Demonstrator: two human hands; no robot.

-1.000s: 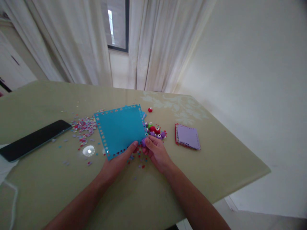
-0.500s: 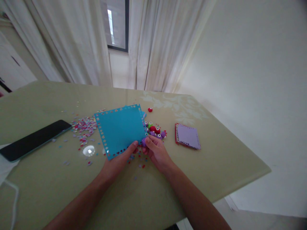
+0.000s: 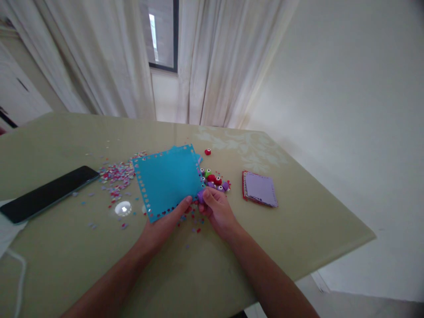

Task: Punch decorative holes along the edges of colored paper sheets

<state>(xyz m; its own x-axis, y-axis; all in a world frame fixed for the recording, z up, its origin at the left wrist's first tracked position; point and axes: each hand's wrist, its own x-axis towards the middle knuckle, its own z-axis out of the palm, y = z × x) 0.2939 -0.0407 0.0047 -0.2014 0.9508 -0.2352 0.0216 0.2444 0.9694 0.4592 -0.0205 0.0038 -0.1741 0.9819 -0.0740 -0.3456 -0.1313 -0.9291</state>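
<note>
Inward from the counter's point(image 3: 192, 282) front edge, the left hand point(image 3: 168, 217) is pinching the blue card point(image 3: 168, 182), which is turning very slightly; the right hand's point(image 3: 219, 212) fingers are still gripping a purple punch point(image 3: 200, 197) at its near right corner, so work there is seemingly continuing.

A tilted blue sheet point(image 3: 170, 181) edged with punched shapes has a purple punch point(image 3: 200, 196) at its lower-right corner.
</note>
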